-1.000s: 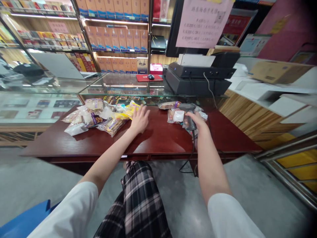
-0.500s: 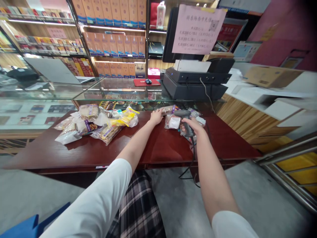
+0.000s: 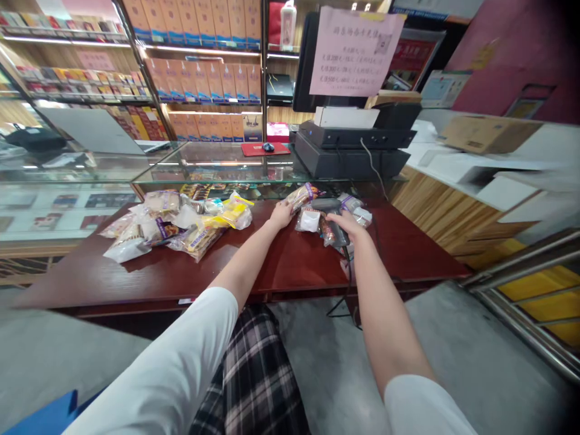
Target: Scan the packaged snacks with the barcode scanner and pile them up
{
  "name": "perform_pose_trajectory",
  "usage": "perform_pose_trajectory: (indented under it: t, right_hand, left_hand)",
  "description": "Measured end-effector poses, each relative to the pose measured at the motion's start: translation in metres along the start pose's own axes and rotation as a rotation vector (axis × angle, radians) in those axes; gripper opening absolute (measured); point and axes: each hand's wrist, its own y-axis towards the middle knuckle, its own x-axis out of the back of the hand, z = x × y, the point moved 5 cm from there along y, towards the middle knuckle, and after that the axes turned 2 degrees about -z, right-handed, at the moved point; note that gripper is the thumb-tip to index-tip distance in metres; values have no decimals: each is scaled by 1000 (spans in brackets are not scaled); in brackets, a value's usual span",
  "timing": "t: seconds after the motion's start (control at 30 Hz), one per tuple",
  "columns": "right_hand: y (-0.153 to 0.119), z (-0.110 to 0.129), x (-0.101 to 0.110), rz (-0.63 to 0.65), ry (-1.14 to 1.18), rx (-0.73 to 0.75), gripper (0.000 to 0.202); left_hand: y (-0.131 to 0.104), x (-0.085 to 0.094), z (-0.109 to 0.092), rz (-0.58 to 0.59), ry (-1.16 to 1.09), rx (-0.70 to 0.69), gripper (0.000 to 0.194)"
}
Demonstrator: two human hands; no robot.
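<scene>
My left hand [image 3: 281, 215] is closed on the near end of a clear snack packet [image 3: 301, 197] with a purple label, which slants up to the right. My right hand [image 3: 348, 225] is wrapped around the handle of a dark grey barcode scanner [image 3: 328, 204]; its head points left, close to that packet. Its cord drops over the table's front edge. Under and around the scanner lie more wrapped snacks, among them a white-labelled packet [image 3: 310, 220] and a clear-wrapped one [image 3: 361, 214] on the right.
On the left of the dark red table [image 3: 267, 272] lies a pile of wrapped snacks [image 3: 158, 223]. Behind stand a glass display counter [image 3: 203, 158], a mouse [image 3: 268, 147] and a black cash drawer [image 3: 348, 160]. A wood-grain cabinet [image 3: 430, 217] is on the right.
The packet in my left hand has turned, its far end now higher and tilted away. My right hand stays on the scanner. The whole view has shifted slightly.
</scene>
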Motion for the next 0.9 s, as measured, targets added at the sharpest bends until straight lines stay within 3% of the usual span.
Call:
perform_pose_trajectory:
  t: [0.13, 0.43, 0.63, 0.77, 0.9]
  right_hand:
    - [-7, -2, -2, 5, -13, -27, 18]
    - [-24, 1, -4, -45, 15, -6, 22]
    - [-27, 0, -11, -16, -1, 4, 20]
    - [-30, -4, -22, -3, -33, 20, 21]
    - [-36, -1, -34, -45, -99, 147, 27]
  left_hand:
    - [-7, 0, -4, -15, 3, 32, 38]
    - [-43, 11, 8, -37, -35, 90, 59]
    - [-90, 33, 3, -29, -145, 67, 66]
    - [-125, 43, -5, 47, -46, 123, 77]
    - [-153, 48, -6, 96, -18, 194, 78]
